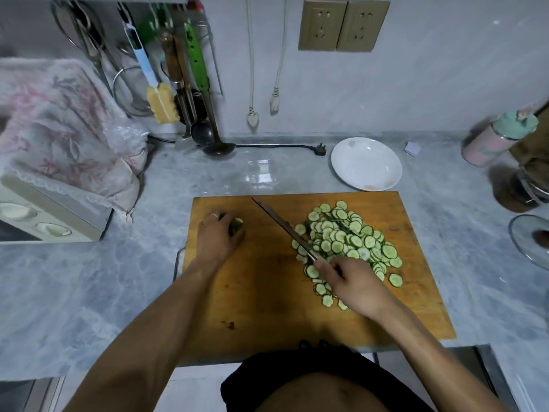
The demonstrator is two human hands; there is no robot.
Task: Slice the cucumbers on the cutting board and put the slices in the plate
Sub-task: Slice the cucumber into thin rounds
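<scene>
A wooden cutting board (267, 292) lies on the grey marble counter in front of me. A pile of thin cucumber slices (350, 242) covers its right half. My left hand (218, 236) grips a short cucumber stub (236, 226) at the board's upper left. My right hand (353, 282) holds the handle of a knife (282, 226); its blade points up and left, along the left edge of the pile. A white plate (367, 163) stands bare just beyond the board's far right corner.
Utensils hang on the wall at the back left above a ladle (214, 144). A cloth-covered appliance (59, 150) fills the left side. A pink and green canister (499, 138), a blender base (523, 185) and a glass lid (531, 239) stand at the right. A black plug (319, 149) lies behind the board.
</scene>
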